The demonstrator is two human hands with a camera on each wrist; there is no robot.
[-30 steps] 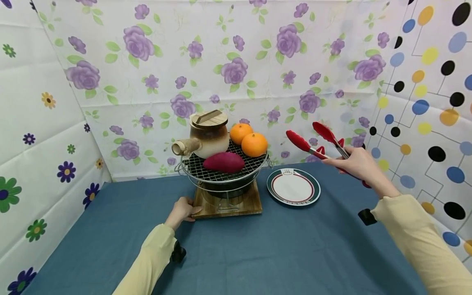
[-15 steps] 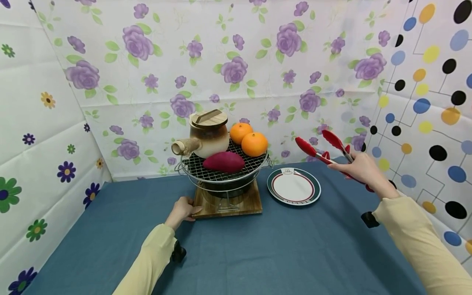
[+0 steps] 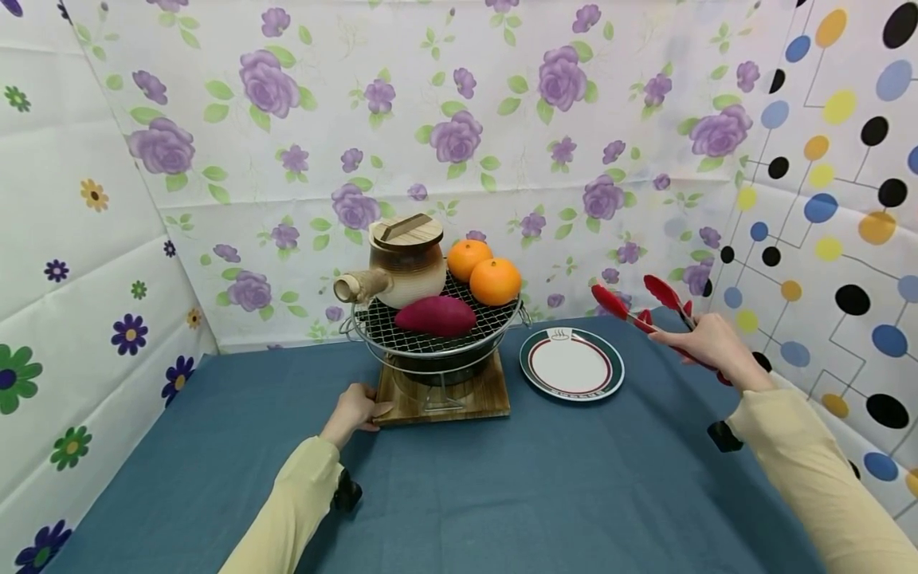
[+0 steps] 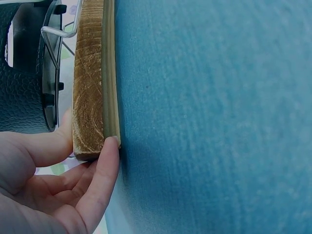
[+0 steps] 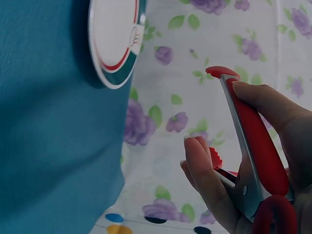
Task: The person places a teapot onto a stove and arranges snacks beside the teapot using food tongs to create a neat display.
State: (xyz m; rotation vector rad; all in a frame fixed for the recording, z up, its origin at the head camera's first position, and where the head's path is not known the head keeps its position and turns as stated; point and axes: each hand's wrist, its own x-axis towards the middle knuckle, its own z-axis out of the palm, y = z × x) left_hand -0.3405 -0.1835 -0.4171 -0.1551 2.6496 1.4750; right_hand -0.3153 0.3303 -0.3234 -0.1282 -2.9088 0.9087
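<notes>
My left hand (image 3: 353, 413) grips the near left corner of a square wooden board (image 3: 473, 406), thumb on top and fingers at the edge, as the left wrist view (image 4: 87, 97) shows. My right hand (image 3: 710, 343) holds red-tipped metal tongs (image 5: 256, 141) above the table, their arms spread with nothing between the tips. Left of the tongs lies a white plate (image 3: 570, 363) with a green rim. On the board stands a round grill (image 3: 373, 327) bearing a purple sweet potato (image 3: 435, 316), two oranges (image 3: 495, 281) and a lidded clay pot (image 3: 409, 271).
The pot's side handle (image 3: 362, 285) juts out to the left over the grill's rim. A blue cloth (image 3: 502, 494) covers the table. Flowered sheets (image 3: 301, 159) hang behind and to the left, and a dotted sheet (image 3: 846, 263) hangs at the right.
My right hand has moved rightward and slightly down with the tongs, away from the grill. The left hand, board, plate and food have stayed in place.
</notes>
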